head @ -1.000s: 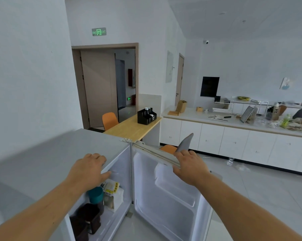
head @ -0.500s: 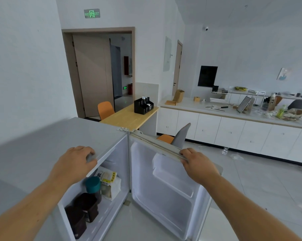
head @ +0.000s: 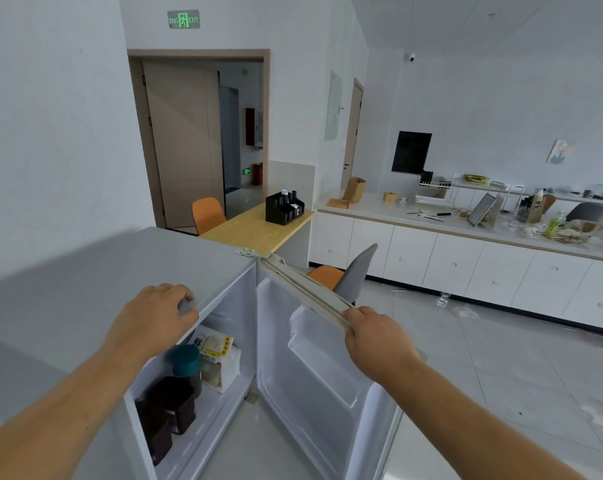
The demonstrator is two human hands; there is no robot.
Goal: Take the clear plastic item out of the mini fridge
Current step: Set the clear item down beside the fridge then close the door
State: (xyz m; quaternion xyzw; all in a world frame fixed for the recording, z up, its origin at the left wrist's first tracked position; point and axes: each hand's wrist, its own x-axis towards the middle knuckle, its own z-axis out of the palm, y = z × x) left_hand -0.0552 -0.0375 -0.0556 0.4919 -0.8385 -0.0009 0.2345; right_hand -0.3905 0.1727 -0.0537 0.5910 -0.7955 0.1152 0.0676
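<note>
The white mini fridge (head: 95, 271) stands in front of me with its door (head: 314, 368) swung wide to the right. My left hand (head: 154, 320) rests on the front edge of the fridge top, fingers curled over it. My right hand (head: 376, 337) grips the top edge of the door. On the shelf inside I see a clear plastic bag (head: 220, 362) with a yellow label, a teal-lidded jar (head: 186, 362) and dark brown containers (head: 170, 407). Part of the shelf is hidden behind my left arm.
Behind the door stand a grey chair (head: 357, 271) and an orange seat (head: 324, 275). A wooden table (head: 255, 230) with a black organiser (head: 283, 207) is beyond the fridge. A long white counter (head: 466, 237) with clutter runs along the right. Tiled floor lies to the right.
The door has swung a little wider with my right hand on its top edge. My left hand has slid slightly left along the fridge top. My view has shifted closer.
</note>
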